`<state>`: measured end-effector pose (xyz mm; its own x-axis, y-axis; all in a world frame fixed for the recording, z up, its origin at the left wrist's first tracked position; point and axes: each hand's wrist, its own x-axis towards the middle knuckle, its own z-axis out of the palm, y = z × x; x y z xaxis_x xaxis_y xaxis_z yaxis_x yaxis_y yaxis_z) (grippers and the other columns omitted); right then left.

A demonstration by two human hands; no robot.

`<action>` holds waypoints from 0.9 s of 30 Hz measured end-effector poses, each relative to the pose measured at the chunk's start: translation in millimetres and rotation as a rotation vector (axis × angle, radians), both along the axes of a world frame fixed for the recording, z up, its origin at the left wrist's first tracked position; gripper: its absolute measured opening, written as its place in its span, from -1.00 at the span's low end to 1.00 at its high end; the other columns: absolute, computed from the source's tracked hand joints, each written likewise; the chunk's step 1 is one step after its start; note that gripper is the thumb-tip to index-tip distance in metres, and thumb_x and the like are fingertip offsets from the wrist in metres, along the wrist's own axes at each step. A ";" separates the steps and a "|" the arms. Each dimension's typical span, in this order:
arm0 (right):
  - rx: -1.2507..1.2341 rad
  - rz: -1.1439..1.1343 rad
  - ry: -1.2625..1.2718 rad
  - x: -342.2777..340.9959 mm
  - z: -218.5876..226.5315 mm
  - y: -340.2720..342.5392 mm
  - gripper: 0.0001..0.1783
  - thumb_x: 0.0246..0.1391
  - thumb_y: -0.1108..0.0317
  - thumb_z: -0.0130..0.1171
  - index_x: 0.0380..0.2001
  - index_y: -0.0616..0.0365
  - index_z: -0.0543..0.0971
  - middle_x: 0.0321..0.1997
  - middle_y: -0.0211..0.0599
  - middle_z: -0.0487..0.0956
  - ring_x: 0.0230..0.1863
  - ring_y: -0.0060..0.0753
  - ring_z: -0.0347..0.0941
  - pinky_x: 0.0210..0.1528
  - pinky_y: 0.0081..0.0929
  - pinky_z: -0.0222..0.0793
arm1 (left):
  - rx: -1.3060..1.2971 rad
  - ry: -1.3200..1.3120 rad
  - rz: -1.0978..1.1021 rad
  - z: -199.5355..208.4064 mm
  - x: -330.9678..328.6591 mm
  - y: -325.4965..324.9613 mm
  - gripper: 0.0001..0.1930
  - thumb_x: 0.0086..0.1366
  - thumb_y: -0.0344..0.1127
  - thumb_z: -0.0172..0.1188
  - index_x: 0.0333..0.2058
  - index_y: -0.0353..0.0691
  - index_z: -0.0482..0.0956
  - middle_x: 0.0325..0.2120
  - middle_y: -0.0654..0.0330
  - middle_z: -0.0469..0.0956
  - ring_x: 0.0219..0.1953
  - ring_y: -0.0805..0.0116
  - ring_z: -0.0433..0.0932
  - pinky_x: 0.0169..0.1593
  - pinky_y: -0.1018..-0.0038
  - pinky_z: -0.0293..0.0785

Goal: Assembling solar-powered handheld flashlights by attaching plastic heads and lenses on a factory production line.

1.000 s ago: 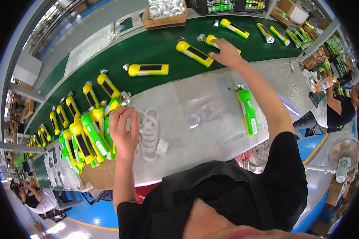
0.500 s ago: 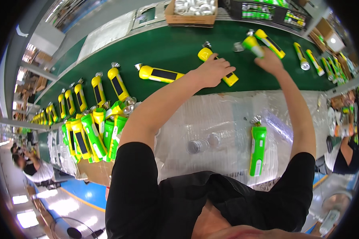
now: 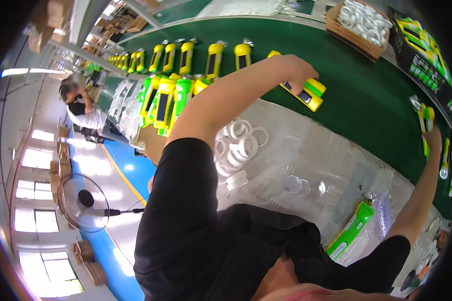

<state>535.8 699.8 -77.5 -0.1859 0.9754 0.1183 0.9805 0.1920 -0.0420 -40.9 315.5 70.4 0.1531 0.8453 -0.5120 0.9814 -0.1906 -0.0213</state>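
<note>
My left hand (image 3: pixel 295 71) is closed over a yellow flashlight (image 3: pixel 310 102) with a dark panel, lying on the green belt. Against it, partly under my fingers, is a second flashlight (image 3: pixel 315 86) showing a green side. Stretched far out to the right, my right hand (image 3: pixel 433 139) has its fingers round a yellow and green flashlight (image 3: pixel 428 114); its fingertips are small and partly hidden. A shiny reflector cup (image 3: pixel 415 103) is beside that one. Nearer me, a green flashlight (image 3: pixel 352 230) lies on the plastic-covered bench, with a reflector (image 3: pixel 369 196) at its head.
White rings (image 3: pixel 242 145) and clear discs (image 3: pixel 297 185) lie on the bench (image 3: pixel 281 135). A heap of flashlights (image 3: pixel 165 100) is at the left, with a row of yellow ones (image 3: pixel 186 56) behind. Beyond the belt stand a box of white rings (image 3: pixel 356 37) and a black crate (image 3: pixel 429 75).
The view has swung, shifting the belt and bench. My right hand has reached farther right along the belt, away from my left. My left hand stays over a flashlight, now with a second against it.
</note>
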 end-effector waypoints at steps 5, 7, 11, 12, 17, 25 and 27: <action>0.000 0.110 0.092 37.9 -3.4 -32.3 -0.52 -0.40 0.27 0.32 -0.36 0.39 0.51 -0.44 0.17 0.57 -0.31 0.14 0.55 -0.27 -0.07 0.40 | 0.090 -0.034 -0.125 -11.4 -16.0 -32.5 -0.24 -0.20 -0.29 0.44 0.10 -0.03 0.41 -0.19 0.13 0.59 -0.09 0.04 0.56 -0.09 0.18 0.48; -0.117 0.051 0.121 40.4 8.7 -70.7 -0.50 -0.35 0.20 0.32 -0.35 0.40 0.53 -0.39 0.17 0.59 -0.26 0.13 0.56 -0.22 -0.07 0.39 | 0.206 -0.026 -0.122 -8.9 -10.4 -53.8 -0.34 -0.14 -0.33 0.41 0.04 -0.04 0.43 -0.27 0.16 0.58 -0.16 0.05 0.57 -0.16 0.17 0.49; -0.038 -0.068 0.355 19.6 54.9 -143.7 -0.38 -0.19 0.06 0.33 -0.16 0.40 0.57 -0.29 -0.06 0.62 -0.22 -0.11 0.56 -0.16 -0.26 0.40 | 0.581 -0.060 -0.256 -1.4 -21.9 -94.3 -0.43 -0.08 -0.45 0.33 -0.01 -0.03 0.44 -0.30 0.19 0.55 -0.16 0.14 0.57 -0.12 0.23 0.46; -0.002 -0.051 0.507 10.9 69.6 -159.0 -0.38 -0.14 0.06 0.33 -0.12 0.37 0.57 -0.27 -0.16 0.62 -0.24 -0.20 0.55 -0.16 -0.32 0.39 | 0.653 -0.068 -0.266 14.1 -28.4 -112.9 -0.43 -0.09 -0.44 0.33 -0.02 -0.03 0.44 -0.29 0.20 0.55 -0.15 0.15 0.56 -0.09 0.24 0.44; -0.547 0.099 1.535 -56.6 141.8 -255.8 -0.47 0.17 0.12 0.21 0.18 0.07 0.49 0.14 -0.42 0.46 0.13 -0.47 0.37 0.18 -0.44 0.28 | 0.937 -0.071 -0.363 79.9 -75.1 -194.8 -0.32 -0.25 -0.47 0.41 -0.03 -0.02 0.44 -0.28 0.27 0.53 -0.09 0.22 0.53 0.06 0.28 0.35; -1.090 0.302 1.725 -343.1 183.5 -492.8 -0.46 0.03 0.16 0.35 0.04 0.16 0.47 -0.10 -0.33 0.55 -0.10 -0.38 0.52 0.01 -0.35 0.46 | 0.814 0.327 -0.381 123.4 -180.8 -337.9 -0.67 0.10 -0.44 0.12 -0.11 -0.04 0.44 -0.29 0.21 0.49 -0.07 0.18 0.51 0.18 0.26 0.31; -1.176 0.276 1.608 -398.1 177.1 -534.0 -0.48 0.02 0.18 0.36 0.02 0.16 0.49 -0.11 -0.34 0.55 -0.10 -0.40 0.52 -0.02 -0.35 0.46 | 0.753 0.394 -0.378 123.4 -202.9 -362.5 -0.77 0.16 -0.41 0.05 -0.17 -0.05 0.45 -0.29 0.21 0.48 -0.07 0.17 0.51 0.19 0.25 0.31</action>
<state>137.8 165.9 99.5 -0.7109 0.6555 -0.2546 -0.1174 -0.4676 -0.8761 -243.8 -47.0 193.8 0.4173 0.9054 0.0780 0.7526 -0.2962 -0.5880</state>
